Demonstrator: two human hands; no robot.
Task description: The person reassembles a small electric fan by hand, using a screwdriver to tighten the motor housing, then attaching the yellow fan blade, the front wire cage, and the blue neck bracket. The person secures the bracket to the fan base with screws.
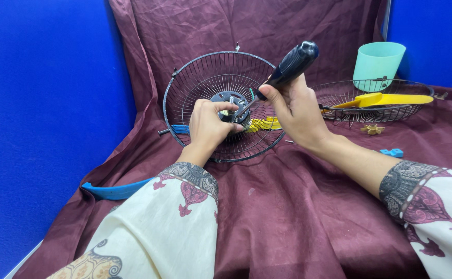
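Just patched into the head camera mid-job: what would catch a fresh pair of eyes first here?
At centre, the round dark wire fan guard stands on the maroon cloth. The left hand steadies its dark metal hub while the right hand angles a black-handled screwdriver into it. Far right, a mint green plastic cup stands behind a second wire guard.

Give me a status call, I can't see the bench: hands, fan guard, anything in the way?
Left hand pinching the hub of the wire fan guard. Right hand gripping black screwdriver, tip at hub. Nothing blocking.
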